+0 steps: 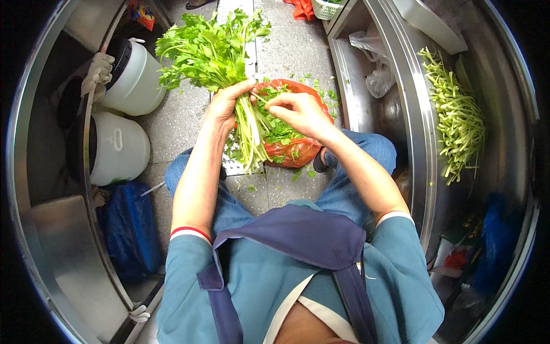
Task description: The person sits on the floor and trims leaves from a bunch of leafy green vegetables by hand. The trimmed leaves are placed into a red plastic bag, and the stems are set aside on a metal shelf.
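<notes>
A big bunch of leafy celery point(210, 56) is gripped around its stems in my left hand point(225, 103), with the leaves pointing away from me and the pale stem ends hanging towards me. Between its thumb and fingers, my right hand point(298, 112) pinches one thin stem, just to the right of the bunch. Under my right hand, a red plastic bag point(292, 155) lies spread on the floor, holding loose green leaves point(281, 129). Leaf scraps are scattered on the floor around the bag.
White plastic barrels point(120, 148) and a blue bag point(131, 228) stand at the left under a steel counter. On the right steel counter lies a pile of leafless stems point(457, 120). Beneath it hangs a clear plastic bag point(378, 73). A pale basket point(325, 9) stands at the far end.
</notes>
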Demonstrator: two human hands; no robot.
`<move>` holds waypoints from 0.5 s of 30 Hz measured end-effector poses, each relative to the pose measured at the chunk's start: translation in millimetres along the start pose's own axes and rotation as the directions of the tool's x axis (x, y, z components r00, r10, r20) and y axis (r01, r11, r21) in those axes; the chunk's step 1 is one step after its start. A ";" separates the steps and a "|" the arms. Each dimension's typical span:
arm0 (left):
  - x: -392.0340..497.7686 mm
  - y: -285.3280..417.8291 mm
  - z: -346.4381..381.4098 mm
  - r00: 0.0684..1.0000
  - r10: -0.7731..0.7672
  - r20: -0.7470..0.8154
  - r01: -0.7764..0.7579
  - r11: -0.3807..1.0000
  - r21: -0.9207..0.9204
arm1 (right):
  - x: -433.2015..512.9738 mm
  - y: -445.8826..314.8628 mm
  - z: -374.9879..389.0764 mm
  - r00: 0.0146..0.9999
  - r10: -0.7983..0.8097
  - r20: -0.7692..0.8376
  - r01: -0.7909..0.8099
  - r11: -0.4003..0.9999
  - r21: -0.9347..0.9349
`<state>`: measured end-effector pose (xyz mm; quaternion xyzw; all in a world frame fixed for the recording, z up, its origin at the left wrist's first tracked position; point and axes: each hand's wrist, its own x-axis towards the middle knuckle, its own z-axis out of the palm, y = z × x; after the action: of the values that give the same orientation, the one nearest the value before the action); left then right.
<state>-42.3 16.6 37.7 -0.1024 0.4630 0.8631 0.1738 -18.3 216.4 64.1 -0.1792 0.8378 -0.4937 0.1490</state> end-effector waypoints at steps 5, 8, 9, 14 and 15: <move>-4.4 4.2 5.6 0.993 0.076 -0.086 -0.082 0.994 -0.078 | -22.7 22.3 -25.8 0.997 0.036 -0.062 -0.030 0.996 0.087; -0.1 7.4 -3.7 0.997 0.043 -0.060 -0.046 0.997 -0.059 | -26.4 20.3 -31.8 0.983 0.125 -0.134 -0.070 0.932 0.356; 0.0 8.1 -3.9 0.996 0.054 -0.065 -0.058 0.997 -0.061 | -23.6 20.4 -31.3 0.976 0.141 -0.169 -0.067 0.923 0.380; 3.9 -10.6 3.7 1.000 -0.014 0.026 0.015 0.999 -0.037 | 5.9 24.2 -11.5 0.966 0.171 -0.195 -0.050 0.861 0.506; 2.8 -15.3 11.0 1.000 -0.021 0.019 0.022 0.999 -0.033 | 11.1 26.1 -8.0 0.974 0.176 -0.142 -0.074 0.843 0.533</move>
<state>-39.0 34.1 31.1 -0.1022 0.4457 0.8697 0.1858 -35.5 229.3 44.1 -0.0297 0.6914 -0.7071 0.1455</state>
